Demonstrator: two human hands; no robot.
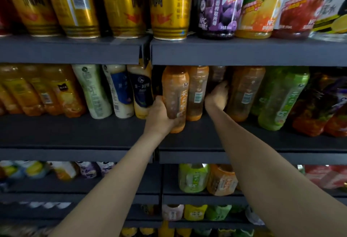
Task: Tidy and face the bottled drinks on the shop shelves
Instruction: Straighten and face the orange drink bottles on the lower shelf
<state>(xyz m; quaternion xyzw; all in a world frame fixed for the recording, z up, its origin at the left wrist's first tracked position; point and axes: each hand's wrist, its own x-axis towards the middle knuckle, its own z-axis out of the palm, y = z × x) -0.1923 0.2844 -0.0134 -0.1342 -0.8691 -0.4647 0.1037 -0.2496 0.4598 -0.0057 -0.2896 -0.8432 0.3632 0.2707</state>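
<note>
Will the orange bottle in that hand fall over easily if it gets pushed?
Probably: the orange bottle is tall and narrow, so it may tip. It looks full, so likely heavy. The left hand grips its smooth plastic low; it could slip.

The scene is dim overall, with light falling from above and in front. Bright white streaks of glare run down the gold cans (78, 5) and juice pouches (262, 4) on the top shelf. Deep shadow fills the far gaps behind the middle-shelf bottles (246, 94). Wide-angle distortion tilts items outward at the left and right edges. The lower shelves (56, 188) are soft and smeared with blur.
</note>
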